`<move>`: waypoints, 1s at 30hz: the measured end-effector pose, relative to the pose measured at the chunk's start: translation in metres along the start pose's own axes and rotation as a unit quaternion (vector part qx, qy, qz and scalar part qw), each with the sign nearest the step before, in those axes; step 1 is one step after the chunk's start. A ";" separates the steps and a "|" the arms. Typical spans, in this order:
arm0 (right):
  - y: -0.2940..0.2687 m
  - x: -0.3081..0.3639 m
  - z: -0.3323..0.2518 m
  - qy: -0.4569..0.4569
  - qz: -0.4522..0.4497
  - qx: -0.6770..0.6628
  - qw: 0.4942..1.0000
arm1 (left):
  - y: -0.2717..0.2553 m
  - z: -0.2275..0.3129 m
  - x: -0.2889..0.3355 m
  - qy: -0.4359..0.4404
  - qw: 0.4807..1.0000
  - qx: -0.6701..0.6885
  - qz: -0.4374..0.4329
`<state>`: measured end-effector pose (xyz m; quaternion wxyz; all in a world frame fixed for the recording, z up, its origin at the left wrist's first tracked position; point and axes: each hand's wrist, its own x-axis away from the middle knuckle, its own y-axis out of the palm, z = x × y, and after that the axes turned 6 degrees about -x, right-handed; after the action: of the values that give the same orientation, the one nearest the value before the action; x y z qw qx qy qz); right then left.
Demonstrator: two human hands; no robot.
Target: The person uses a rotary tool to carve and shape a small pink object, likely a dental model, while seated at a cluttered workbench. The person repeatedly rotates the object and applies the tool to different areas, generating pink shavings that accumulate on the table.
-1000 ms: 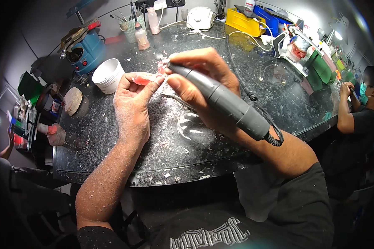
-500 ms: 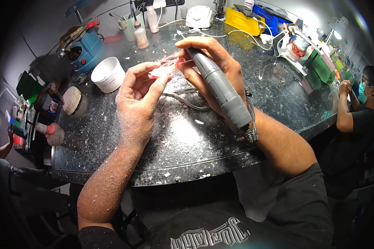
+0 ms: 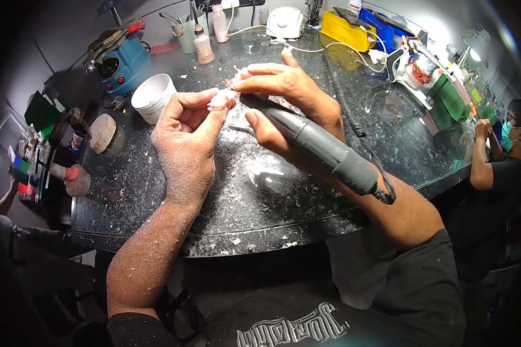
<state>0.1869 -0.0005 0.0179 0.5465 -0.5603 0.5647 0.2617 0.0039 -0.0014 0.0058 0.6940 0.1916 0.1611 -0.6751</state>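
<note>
My left hand point(image 3: 182, 133), coated in pale dust, pinches a small pink-and-white denture piece point(image 3: 221, 99) between thumb and fingertips. Closed around a dark grey rotary handpiece point(image 3: 327, 144), my right hand point(image 3: 309, 95) slants the tool from the denture piece down toward my right forearm. Its front end lies close to the piece; the bur is hidden by my fingers and the work. My right fingertips reach right up to the piece, and whether they touch it I cannot tell. A cord loops from the handpiece's rear end.
Shavings litter the black bench point(image 3: 260, 217). A white tub point(image 3: 153, 99) stands beside my left hand, with a blue machine point(image 3: 121, 72) behind it. Dropper bottle point(image 3: 204, 46), white box point(image 3: 285, 22) and yellow bin point(image 3: 344, 32) line the back. A masked person point(image 3: 498, 153) sits at right.
The handpiece has tilted flatter, its rear end swinging right and downward. My right hand has turned and its fingers have lowered toward the denture piece, which has also turned. The left hand shifted slightly.
</note>
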 end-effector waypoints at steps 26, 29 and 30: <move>0.004 0.005 0.003 0.062 -0.005 -0.086 0.994 | -0.003 -0.005 -0.001 0.013 1.000 0.015 0.009; 0.006 0.006 0.002 0.051 -0.005 -0.051 0.997 | -0.004 -0.007 0.001 0.006 1.000 0.024 0.012; 0.006 0.006 0.002 0.046 -0.008 -0.059 0.997 | -0.004 -0.009 0.001 0.003 1.000 0.027 0.013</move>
<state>0.1836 0.0005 0.0102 0.4880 -0.6078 0.5683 0.2638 0.0003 0.0020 -0.0024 0.6968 0.2141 0.1425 -0.6696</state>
